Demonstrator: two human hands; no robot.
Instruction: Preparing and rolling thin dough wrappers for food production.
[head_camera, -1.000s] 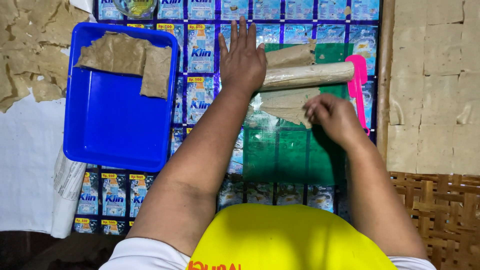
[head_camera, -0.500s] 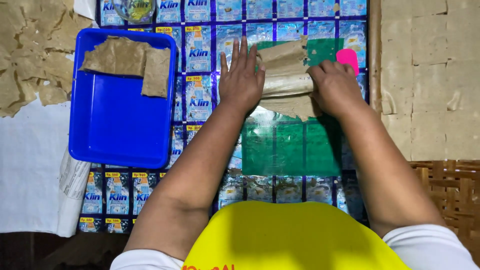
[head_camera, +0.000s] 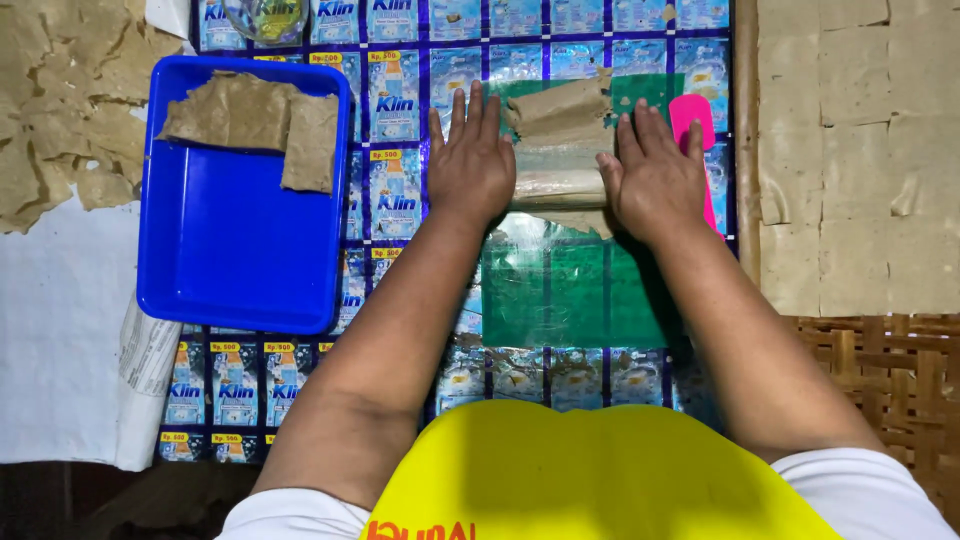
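My left hand (head_camera: 471, 160) and my right hand (head_camera: 654, 172) lie flat, fingers spread, on the two ends of a pale rolling pin (head_camera: 557, 186). The pin rests across a slab of tan dough (head_camera: 560, 108) under clear plastic, on a green sheet (head_camera: 575, 290). A pink scraper (head_camera: 692, 125) lies just right of my right hand, partly hidden by it.
A blue tray (head_camera: 230, 250) at left holds flat dough pieces (head_camera: 250, 115). Torn dough scraps (head_camera: 60, 110) lie on white cloth at far left. Cut dough squares (head_camera: 860, 150) cover the right side. A glass (head_camera: 265, 15) stands at the top. A mat of sachet wrappers (head_camera: 400, 110) covers the surface.
My right hand has moved from beside the dough onto the right end of the rolling pin. Both hands now press on it, and the pin has rolled slightly towards me.
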